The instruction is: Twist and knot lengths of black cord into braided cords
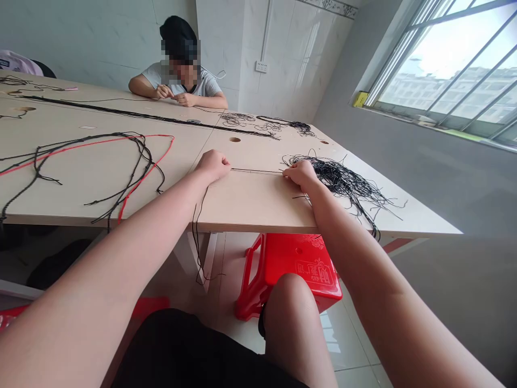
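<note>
A thin black cord (256, 171) runs straight and taut between my two hands, just over the table. My left hand (214, 163) is closed and pinches its left end; loose black strands (195, 231) hang from below that hand over the table's front edge. My right hand (301, 173), also closed, grips the cord's other end. Right behind and beside my right hand lies a tangled heap of black cords (343, 178). The fingertips are small in view, so the exact grip is partly hidden.
Black cords (141, 143) and a red cord (165, 156) lie at left on the pale table (250, 205). A long black cord bundle (161, 115) crosses farther back. A person (181, 75) sits opposite, hands together. A red stool (301, 264) stands under the front edge.
</note>
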The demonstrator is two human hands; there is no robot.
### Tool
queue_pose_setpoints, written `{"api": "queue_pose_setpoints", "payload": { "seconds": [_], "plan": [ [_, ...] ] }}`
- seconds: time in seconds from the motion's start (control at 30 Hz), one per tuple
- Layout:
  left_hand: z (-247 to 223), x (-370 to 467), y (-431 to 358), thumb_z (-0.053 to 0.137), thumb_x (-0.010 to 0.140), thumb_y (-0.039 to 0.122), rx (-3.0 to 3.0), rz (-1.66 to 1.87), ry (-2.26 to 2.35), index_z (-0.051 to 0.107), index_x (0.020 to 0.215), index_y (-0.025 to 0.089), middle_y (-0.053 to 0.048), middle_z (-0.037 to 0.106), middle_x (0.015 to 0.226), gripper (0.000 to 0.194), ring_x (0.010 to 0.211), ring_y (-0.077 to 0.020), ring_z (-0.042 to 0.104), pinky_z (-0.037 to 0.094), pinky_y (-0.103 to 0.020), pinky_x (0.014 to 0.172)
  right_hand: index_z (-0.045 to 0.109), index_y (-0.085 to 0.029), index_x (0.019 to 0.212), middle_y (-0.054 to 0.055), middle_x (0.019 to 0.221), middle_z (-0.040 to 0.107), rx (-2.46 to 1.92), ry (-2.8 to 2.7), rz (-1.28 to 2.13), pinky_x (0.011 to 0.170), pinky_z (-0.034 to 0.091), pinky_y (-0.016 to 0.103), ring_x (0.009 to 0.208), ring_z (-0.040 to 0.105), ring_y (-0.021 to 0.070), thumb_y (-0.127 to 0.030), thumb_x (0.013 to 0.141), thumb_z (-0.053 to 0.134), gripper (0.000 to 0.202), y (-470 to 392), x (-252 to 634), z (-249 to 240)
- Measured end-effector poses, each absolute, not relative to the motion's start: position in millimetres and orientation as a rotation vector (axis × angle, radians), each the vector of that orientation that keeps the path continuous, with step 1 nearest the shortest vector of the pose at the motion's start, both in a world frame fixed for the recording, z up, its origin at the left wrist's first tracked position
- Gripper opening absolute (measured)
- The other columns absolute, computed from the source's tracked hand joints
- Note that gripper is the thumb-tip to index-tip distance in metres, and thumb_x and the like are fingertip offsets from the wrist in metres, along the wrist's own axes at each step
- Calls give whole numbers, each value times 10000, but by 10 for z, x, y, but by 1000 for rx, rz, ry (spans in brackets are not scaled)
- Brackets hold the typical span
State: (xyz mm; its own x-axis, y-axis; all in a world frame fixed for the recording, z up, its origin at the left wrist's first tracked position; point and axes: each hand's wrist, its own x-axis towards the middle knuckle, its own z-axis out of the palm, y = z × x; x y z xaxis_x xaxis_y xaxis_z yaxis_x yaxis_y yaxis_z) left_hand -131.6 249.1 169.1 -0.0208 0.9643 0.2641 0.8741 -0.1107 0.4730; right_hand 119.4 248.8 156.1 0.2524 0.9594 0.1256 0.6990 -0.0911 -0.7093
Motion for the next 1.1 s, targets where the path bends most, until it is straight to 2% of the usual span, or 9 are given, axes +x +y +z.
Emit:
{"api": "queue_pose_setpoints", "payload": {
  "seconds": [0.23,0.57,0.87,1.1],
  "plan": [
    [1696,-1307,2495,648,584,172,2044,792,1990,689,679,212,-40,695,850,111,920,-245,628,481,-274,789,542,-174,546,9,535,495,-1854,-1508,481,482,352,253,543,427,122,-141,572,641,108,2487,1204,1569],
    [1652,-1320,2539,659,571,147,1911,979,1974,642,713,179,-55,673,812,147,817,-207,615,480,-282,740,535,-173,570,-3,533,474,-1841,-1479,533,437,305,257,488,383,102,-154,583,630,99,2444,1187,1595],
    [1632,-1315,2549,661,548,118,1920,995,1970,642,738,172,-53,675,830,198,827,-207,614,480,-283,754,528,-168,568,-14,500,430,-1840,-1490,517,431,300,246,493,372,97,-140,584,632,109,2421,1183,1608],
    [1651,-1311,2552,650,543,94,1995,899,1961,650,672,185,-55,690,825,158,868,-225,624,476,-284,752,553,-170,573,13,528,499,-1868,-1542,465,475,359,261,528,441,125,-140,592,652,105,2454,1191,1592]
  ]
}}
